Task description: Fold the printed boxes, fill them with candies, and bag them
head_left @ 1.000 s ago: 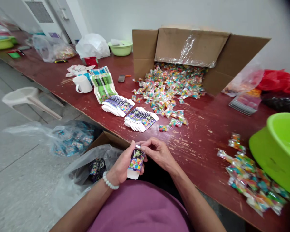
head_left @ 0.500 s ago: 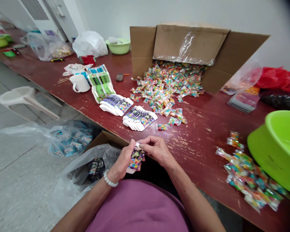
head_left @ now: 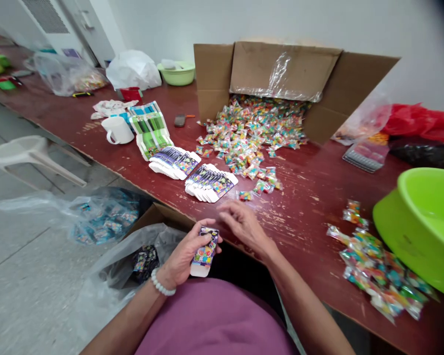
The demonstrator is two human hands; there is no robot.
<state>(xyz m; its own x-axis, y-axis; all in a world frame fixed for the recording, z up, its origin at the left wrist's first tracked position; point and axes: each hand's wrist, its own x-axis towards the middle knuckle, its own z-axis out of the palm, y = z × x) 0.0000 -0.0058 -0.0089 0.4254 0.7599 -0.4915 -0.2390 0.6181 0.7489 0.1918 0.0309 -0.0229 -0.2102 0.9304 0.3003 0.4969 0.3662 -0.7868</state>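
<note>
My left hand [head_left: 187, 254] is closed around a small purple printed candy box [head_left: 205, 250], its white flap pointing down toward my lap. My right hand [head_left: 244, 224] is apart from the box, over the table's front edge, with its fingers loosely bent and nothing visible in them. Just beyond it lies a fanned stack of flat purple boxes [head_left: 211, 182], and a second fanned purple stack [head_left: 175, 161] is to its left. Wrapped candies [head_left: 251, 133] spill from a tipped cardboard carton [head_left: 284, 71] at the back.
A green basin [head_left: 403, 231] stands at the right beside a smaller heap of wrapped candies [head_left: 377, 268]. Green flat boxes [head_left: 152, 129] and a white mug [head_left: 117, 130] are at the left. Below the table edge, an open plastic bag [head_left: 122, 261] holds dark packets; a white stool [head_left: 33, 150] stands farther left.
My right hand has let go of the box's top and moved away to the right. The box, still in my left hand, has turned more upright and its top looks closed.
</note>
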